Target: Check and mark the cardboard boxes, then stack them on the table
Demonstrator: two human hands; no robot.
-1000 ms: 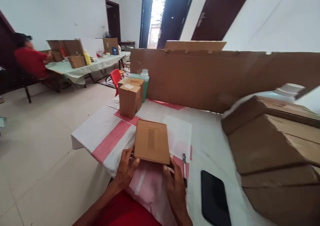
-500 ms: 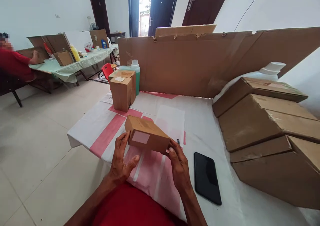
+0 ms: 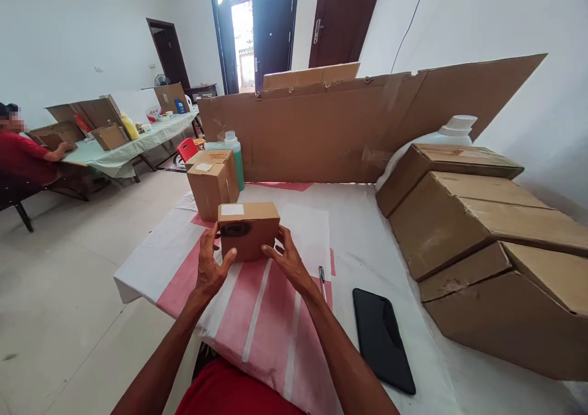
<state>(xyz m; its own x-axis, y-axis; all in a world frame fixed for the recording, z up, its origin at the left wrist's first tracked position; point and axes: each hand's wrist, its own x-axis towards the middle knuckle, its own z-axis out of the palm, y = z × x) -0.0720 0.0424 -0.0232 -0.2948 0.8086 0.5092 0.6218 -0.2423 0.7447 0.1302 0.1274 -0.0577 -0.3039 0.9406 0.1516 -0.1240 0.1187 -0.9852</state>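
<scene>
A small closed cardboard box [image 3: 248, 230] with a white label on top stands upright on the white and pink striped table cover [image 3: 257, 317]. My left hand [image 3: 210, 265] grips its left side, thumb on the front face. My right hand [image 3: 288, 260] presses its right side with the fingers stretched along it. Just behind, two more small cardboard boxes [image 3: 212, 181] stand together, with a green bottle [image 3: 234, 153] behind them.
A black phone [image 3: 382, 336] and a pen [image 3: 322, 279] lie right of my hands. Large cardboard boxes [image 3: 478, 243] are stacked at the right. A cardboard wall [image 3: 344, 133] stands along the table's back. A person in red sits at a far table [image 3: 124, 148].
The box went from lying flat, through a tilt in both hands, to standing upright on the table a little farther from me. The camera view rose and shifted.
</scene>
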